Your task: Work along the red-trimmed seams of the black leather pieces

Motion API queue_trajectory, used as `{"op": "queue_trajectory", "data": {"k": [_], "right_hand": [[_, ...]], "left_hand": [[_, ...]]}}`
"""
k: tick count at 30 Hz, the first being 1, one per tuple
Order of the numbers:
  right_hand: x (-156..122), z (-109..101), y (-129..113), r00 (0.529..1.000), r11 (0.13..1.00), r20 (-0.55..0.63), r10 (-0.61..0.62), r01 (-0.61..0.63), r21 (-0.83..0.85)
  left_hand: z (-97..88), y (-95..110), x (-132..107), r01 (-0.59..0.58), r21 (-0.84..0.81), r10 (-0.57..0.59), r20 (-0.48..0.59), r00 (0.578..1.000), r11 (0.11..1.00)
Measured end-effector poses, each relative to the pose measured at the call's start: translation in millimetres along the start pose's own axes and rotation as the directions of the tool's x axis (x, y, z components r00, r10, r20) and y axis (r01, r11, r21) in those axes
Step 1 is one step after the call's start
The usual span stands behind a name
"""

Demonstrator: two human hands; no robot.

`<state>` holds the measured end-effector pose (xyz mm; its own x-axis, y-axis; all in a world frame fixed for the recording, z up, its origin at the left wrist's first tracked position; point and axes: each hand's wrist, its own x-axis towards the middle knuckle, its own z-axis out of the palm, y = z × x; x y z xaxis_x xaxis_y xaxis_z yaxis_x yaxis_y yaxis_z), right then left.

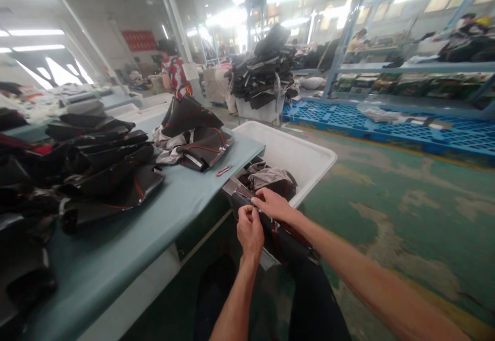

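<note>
**Two-Handed Hold on Dark Piece, Worktop Corner**

At far left, a pile of dark pieces (104, 163) covers part of the worktop (181, 197). Beyond it hangs a red banner (138, 40); its pale characters are too small to read. Right of the pile, a dark bundle (204, 142) with red piping rests near the far end, with a small pink-handled tool (224, 170) just beside it, toward the edge.

The left hand (250, 230) is pinched narrow on the near edge of the dark piece (288, 243) (the exact spot gripped is hidden by the fingers). This piece is off the worktop, beside its corner and in front of the white bin (301, 148). Its long axis slants from upper left, at the fingertips, to lower right, by the person's leg. Most of its length therefore lies to the right of the left hand and below the right hand (275, 204). The right hand holds the upper end, fingers drawn together; both hands are equally near, fingertips almost meeting. No brand or label is legible on the piece.
</note>
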<state>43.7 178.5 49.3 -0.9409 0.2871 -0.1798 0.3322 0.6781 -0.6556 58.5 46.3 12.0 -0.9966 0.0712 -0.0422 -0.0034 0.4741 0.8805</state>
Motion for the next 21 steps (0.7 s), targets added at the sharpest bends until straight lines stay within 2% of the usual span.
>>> {"op": "queue_trajectory", "data": {"k": [3,6,9,11,13,16,18,21], "right_hand": [[-10,5,1,0.997,0.998,0.049,0.059,-0.060,0.033],[-9,8,-1,0.997,0.997,0.053,0.054,-0.052,-0.048],[-9,11,-1,0.999,0.994,0.029,0.032,-0.029,-0.103],[-9,12,1,0.999,0.997,0.026,0.044,-0.042,-0.068],[-9,14,3,0.999,0.998,0.021,0.043,-0.042,-0.048],[-7,16,5,0.999,0.998,0.015,0.036,-0.035,-0.057],[-5,15,6,0.999,0.999,0.037,0.030,-0.029,-0.029],[-1,13,9,0.996,0.999,0.086,0.005,-0.008,0.038]], "left_hand": [[-2.6,-2,0,-0.046,-0.005,0.046,0.023,0.999,0.999],[-8.4,-1,1,-0.068,-0.016,0.068,-0.007,0.998,0.998],[-15.2,7,7,0.016,0.063,-0.002,-0.227,0.974,0.998],[-16.1,17,17,0.043,0.196,0.028,-0.344,0.938,0.980],[-12.2,29,29,0.041,0.313,0.065,-0.321,0.945,0.949],[-2.0,42,44,0.134,0.349,-0.067,-0.199,0.978,0.927],[1.9,44,50,0.179,0.344,-0.136,-0.146,0.980,0.922],[-1.2,36,52,0.135,0.327,-0.104,-0.110,0.988,0.935]]}}
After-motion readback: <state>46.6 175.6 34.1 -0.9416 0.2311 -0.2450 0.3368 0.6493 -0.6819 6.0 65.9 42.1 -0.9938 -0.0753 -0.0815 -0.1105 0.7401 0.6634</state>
